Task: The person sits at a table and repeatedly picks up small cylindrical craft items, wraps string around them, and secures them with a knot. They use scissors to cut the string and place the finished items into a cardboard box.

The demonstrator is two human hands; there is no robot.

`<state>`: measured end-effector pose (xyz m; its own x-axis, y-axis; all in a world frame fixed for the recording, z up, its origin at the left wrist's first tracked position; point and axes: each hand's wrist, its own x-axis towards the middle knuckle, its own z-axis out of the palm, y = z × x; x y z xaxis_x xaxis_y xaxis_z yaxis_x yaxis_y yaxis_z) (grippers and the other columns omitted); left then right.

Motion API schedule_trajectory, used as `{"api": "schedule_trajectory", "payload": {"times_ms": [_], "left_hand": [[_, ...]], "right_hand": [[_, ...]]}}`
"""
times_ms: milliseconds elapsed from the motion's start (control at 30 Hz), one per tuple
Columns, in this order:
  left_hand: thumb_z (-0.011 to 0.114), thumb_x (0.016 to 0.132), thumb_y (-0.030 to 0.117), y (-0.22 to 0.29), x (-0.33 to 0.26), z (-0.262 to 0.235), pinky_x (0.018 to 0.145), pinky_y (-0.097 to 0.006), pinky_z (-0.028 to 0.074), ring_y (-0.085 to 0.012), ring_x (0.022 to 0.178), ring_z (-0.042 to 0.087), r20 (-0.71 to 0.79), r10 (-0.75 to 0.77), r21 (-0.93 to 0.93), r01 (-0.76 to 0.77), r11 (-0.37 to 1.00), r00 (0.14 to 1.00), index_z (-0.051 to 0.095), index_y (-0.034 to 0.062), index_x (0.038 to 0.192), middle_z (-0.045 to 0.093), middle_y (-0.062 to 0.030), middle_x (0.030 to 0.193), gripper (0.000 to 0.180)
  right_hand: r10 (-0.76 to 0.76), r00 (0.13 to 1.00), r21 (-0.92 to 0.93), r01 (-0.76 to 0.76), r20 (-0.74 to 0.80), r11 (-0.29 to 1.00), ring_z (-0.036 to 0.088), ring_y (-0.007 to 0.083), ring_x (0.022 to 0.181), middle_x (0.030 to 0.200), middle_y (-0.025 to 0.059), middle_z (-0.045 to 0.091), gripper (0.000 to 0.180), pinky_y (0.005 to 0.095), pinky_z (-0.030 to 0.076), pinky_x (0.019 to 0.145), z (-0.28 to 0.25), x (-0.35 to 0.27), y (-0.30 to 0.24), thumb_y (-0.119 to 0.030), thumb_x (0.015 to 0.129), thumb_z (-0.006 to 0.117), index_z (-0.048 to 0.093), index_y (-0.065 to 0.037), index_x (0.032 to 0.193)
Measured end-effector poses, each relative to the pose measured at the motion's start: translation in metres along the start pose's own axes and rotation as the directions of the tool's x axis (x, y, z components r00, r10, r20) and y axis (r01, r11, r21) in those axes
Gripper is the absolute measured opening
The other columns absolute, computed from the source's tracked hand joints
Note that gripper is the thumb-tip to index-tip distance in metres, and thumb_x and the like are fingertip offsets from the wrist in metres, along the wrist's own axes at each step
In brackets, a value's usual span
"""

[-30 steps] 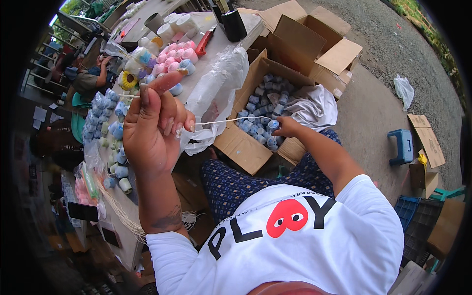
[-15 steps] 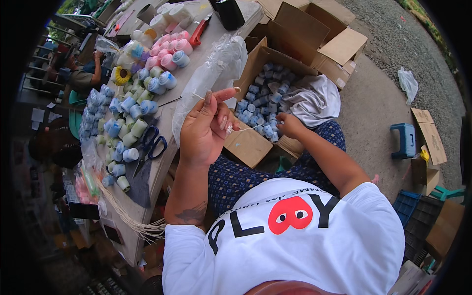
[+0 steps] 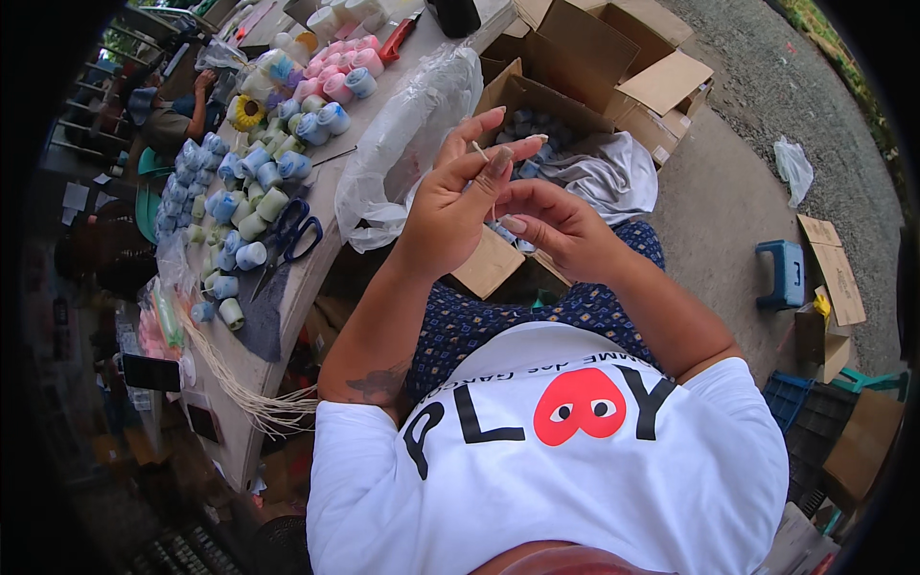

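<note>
My left hand [image 3: 450,211] is raised over my lap, thumb and forefinger pinched on a thin white string [image 3: 482,153]. The string's end sticks up past the fingertips. My right hand [image 3: 570,235] meets it from the right, fingers curled and thumb pressed in. What lies between the right fingertips is too small and covered to make out. Behind both hands stands an open cardboard box [image 3: 546,96] of small blue-and-white cylinders [image 3: 525,125], now partly hidden by my fingers. A grey-white cloth [image 3: 613,177] drapes over the box's near right side.
On the table [image 3: 321,240] at left are many blue and green cylinders [image 3: 254,201], pink ones [image 3: 340,67], dark-handled scissors [image 3: 287,235], a bundle of white strings [image 3: 240,393] and clear plastic [image 3: 402,144]. A blue stool [image 3: 784,273] stands at right. Another person [image 3: 182,115] sits far left.
My right hand has come up from the box to my left hand. My left hand has shifted slightly right, still pinching the string. The view has tilted a little.
</note>
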<state>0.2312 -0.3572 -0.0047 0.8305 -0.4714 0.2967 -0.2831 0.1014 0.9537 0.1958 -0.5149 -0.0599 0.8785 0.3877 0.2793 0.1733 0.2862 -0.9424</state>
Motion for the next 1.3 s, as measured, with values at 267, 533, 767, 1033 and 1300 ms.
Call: {"api": "schedule_trajectory", "payload": {"times_ms": [267,533,767,1033,1300], "left_hand": [[0.047,0.096,0.024,-0.080,0.030,-0.031,0.099,-0.032,0.038,-0.0192,0.116,0.048,-0.109,-0.282,-0.296,0.240,0.925,0.953,0.052,0.0032,0.124,0.052,-0.0115,0.125,0.035],[0.065,0.080,0.012,-0.304,0.003,-0.070,0.086,-0.039,0.046,-0.0337,0.102,0.057,-0.282,-0.566,0.780,0.529,0.335,0.774,0.060,0.0025,0.112,0.058,-0.0176,0.112,0.033],[0.047,0.088,0.017,-0.373,0.023,-0.081,0.091,-0.043,0.040,-0.0323,0.110,0.053,-0.166,-0.821,0.986,0.118,-0.121,0.546,0.056,0.0069,0.114,0.055,-0.0176,0.119,0.029],[0.068,0.078,0.023,-0.382,0.032,-0.080,0.091,-0.041,0.041,-0.0302,0.110,0.053,-0.202,-0.835,0.975,0.187,-0.121,0.513,0.050,0.0082,0.120,0.055,-0.0158,0.119,0.048],[0.060,0.088,0.030,-0.251,0.021,-0.074,0.087,-0.034,0.049,-0.0226,0.103,0.056,0.119,-0.736,-0.549,0.662,0.510,0.666,0.049,0.0046,0.123,0.054,-0.0118,0.116,0.045]], "right_hand": [[-0.153,0.964,0.103,0.178,-0.219,0.979,0.040,0.0035,0.060,0.074,-0.0002,0.055,0.022,0.0187,0.032,0.051,-0.074,-0.025,-0.054,-0.013,0.094,0.052,0.060,0.003,0.107],[0.028,0.732,0.048,0.006,-0.681,0.999,0.041,0.0041,0.056,0.071,0.0009,0.050,0.026,0.0189,0.031,0.048,-0.147,-0.041,-0.044,-0.013,0.093,0.053,0.053,0.003,0.113],[0.140,0.767,0.094,-0.103,-0.626,0.990,0.045,0.0054,0.056,0.071,0.0018,0.052,0.017,0.0183,0.032,0.048,-0.170,-0.035,-0.012,-0.012,0.092,0.054,0.052,0.001,0.104],[0.309,0.762,0.188,-0.246,-0.569,0.951,0.051,0.0054,0.062,0.078,0.0020,0.057,0.016,0.0172,0.035,0.051,-0.157,-0.013,0.015,-0.011,0.090,0.058,0.055,0.001,0.101],[0.403,0.798,0.101,-0.403,-0.447,0.910,0.054,0.0076,0.071,0.082,-0.0001,0.059,0.014,0.0201,0.043,0.062,-0.120,-0.012,0.043,-0.011,0.089,0.061,0.060,-0.002,0.098]]}}
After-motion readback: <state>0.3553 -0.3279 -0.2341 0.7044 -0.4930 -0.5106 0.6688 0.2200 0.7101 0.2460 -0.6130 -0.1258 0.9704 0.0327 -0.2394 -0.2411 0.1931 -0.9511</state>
